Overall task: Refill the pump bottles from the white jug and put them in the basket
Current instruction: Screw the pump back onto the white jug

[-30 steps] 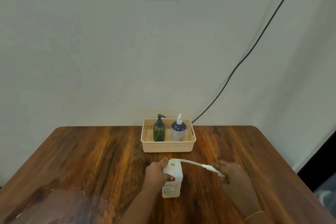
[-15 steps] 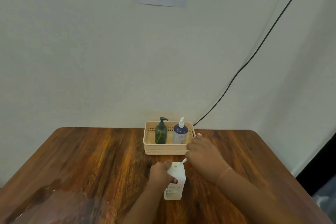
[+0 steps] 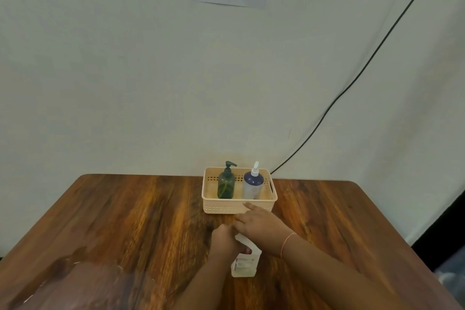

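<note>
Jug (image 3: 244, 263) stood upright on counter (image 3: 125, 221), at 6 o'clock from basket (image 3: 239, 205), near it but apart. Left hand (image 3: 225, 240) wrapped around jug's upper left side, gripping it. Right hand (image 3: 260, 225) lay over jug's top, fingers (image 3: 249, 206) stretched toward 11 o'clock, reaching basket's front wall; grip on anything under palm could not be told. Green bottle (image 3: 226, 184) and blue bottle (image 3: 253, 185) stood upright inside basket, green at 9 o'clock of blue. Black cable (image 3: 352, 83) ran up wall toward 1 o'clock.
</note>
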